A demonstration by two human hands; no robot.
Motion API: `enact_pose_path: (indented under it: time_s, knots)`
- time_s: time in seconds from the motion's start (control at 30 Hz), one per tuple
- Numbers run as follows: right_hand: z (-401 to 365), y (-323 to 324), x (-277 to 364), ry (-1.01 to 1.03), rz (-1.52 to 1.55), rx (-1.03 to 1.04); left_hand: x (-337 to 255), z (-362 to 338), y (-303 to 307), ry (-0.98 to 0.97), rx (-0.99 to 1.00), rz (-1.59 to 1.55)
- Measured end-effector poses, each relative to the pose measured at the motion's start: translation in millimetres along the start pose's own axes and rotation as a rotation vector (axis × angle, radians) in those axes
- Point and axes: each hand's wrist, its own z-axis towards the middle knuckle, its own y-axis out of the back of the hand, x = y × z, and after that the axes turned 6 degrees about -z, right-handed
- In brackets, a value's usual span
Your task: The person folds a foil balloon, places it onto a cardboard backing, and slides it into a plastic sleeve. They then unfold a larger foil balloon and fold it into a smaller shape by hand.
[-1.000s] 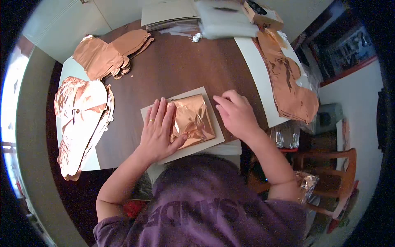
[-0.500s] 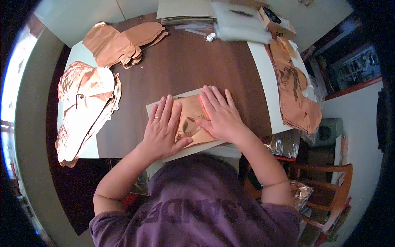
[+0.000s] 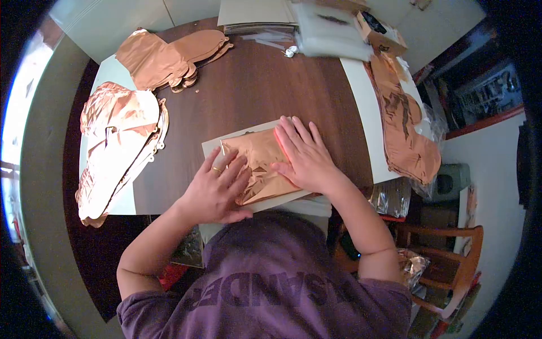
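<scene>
A folded rose-gold foil balloon (image 3: 261, 151) lies on a pale sheet of card (image 3: 212, 148) at the front of the brown table. My right hand (image 3: 305, 155) presses flat on the foil's right side, fingers pointing away from me and thumb out to the left. At the left edge of the foil is my left hand (image 3: 219, 189), fingers apart and slightly bent, its fingertips over the foil and card. Creases run across the foil between the two hands.
Flat rose-gold foil balloons are piled at the back left (image 3: 164, 59), the left (image 3: 121, 130) and the right (image 3: 402, 113). At the back stand stacked card sheets (image 3: 257, 14), clear plastic bags (image 3: 330, 34) and a small box (image 3: 379, 31). A wooden chair (image 3: 446, 248) is at lower right.
My left hand has drawn back left and toward me, its fingers bending, and more of the creased foil shows. The right hand stays in nearly the same place.
</scene>
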Motion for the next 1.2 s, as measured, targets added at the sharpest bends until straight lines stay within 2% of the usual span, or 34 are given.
enact_pose_path:
  time_s: [0.07,0.17,0.2,0.3,0.4,0.53,0.67,0.77,0.97,1.1,1.2]
  knots:
    - [0.2,0.3,-0.5,-0.002,0.007,-0.008,-1.6,11.0,11.9,0.033,0.015,-0.077]
    - [0.7,6.9,1.7,0.0,0.016,0.038,4.1,23.6,-9.2,0.163,-0.089,-0.051]
    - [1.2,10.0,0.2,-0.001,0.015,0.06,6.0,23.2,-14.6,0.174,-0.069,-0.041]
    - [-1.3,18.6,-20.8,-0.079,0.444,-0.009,8.8,26.2,-20.3,0.198,-0.022,-0.033]
    - [-12.6,39.2,-33.4,-0.092,0.575,-0.05,6.1,25.5,-17.4,0.22,-0.003,-0.054]
    - [-17.3,53.6,-27.0,-0.089,0.481,-0.11,7.9,24.8,-20.3,0.216,-0.011,-0.04]
    - [-8.0,45.5,-2.1,0.012,0.303,-0.124,8.1,24.1,-22.8,0.189,-0.057,0.015]
    - [-2.8,21.1,3.9,0.058,0.202,-0.101,6.4,22.3,-12.6,0.159,-0.105,-0.116]
    - [8.4,6.5,-4.3,0.08,0.146,-0.07,9.6,10.5,5.7,-0.037,-0.008,-0.162]
    - [13.3,6.1,-3.9,0.086,0.117,-0.071,0.5,7.3,1.4,-0.262,-0.115,0.055]
    - [12.0,2.5,-1.2,0.094,0.052,-0.096,0.5,6.0,2.6,-0.48,-0.065,0.176]
